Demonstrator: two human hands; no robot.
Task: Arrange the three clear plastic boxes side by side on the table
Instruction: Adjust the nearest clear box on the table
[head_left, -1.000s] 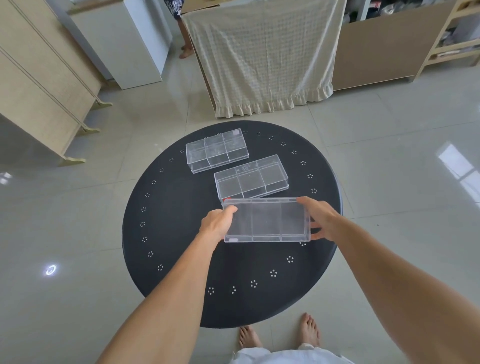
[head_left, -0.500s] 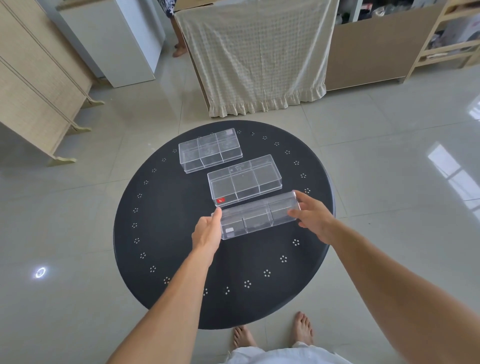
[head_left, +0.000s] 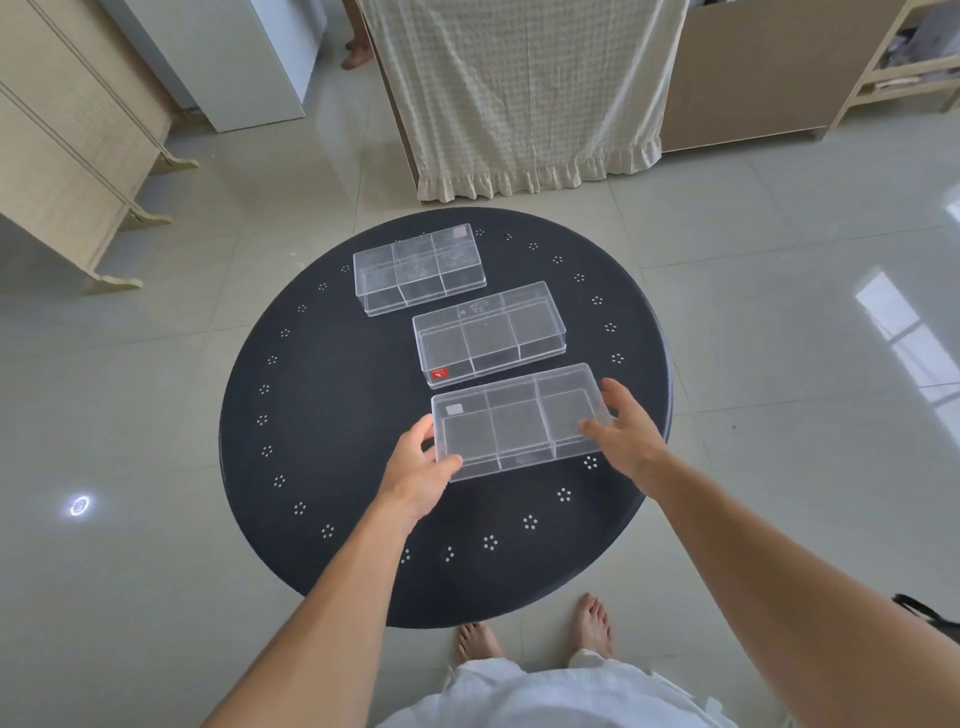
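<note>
Bench (head_left: 322, 415): round, matte black top, ring of small white dot clusters near the rim. All places below are taken from its centre.

Far box (head_left: 420, 268): clear rigid plastic, rectangular, inner dividers. Lies flat, beyond the centre, toward the far rim. Placed.

Middle box (head_left: 488, 332): same make, small red sticker at its near left corner. Lies flat, just beyond the centre, apart from the far box. Placed.

Near box (head_left: 519, 421): same make, pale label at its far left corner. Sits just nearer than the centre, close beside the middle box, long sides roughly parallel. Whether it rests fully on the bench or hangs a little above cannot be told through the clear plastic.

Left hand (head_left: 421, 467): fingers curled round the near box's left end, gripping it.

Right hand (head_left: 621, 428): fingers spread and loosely bent at the right end, touching it, more steadying than clamping.

Progress: the three boxes form a stepped row. Likely left: release, perhaps squaring the offsets.
</note>
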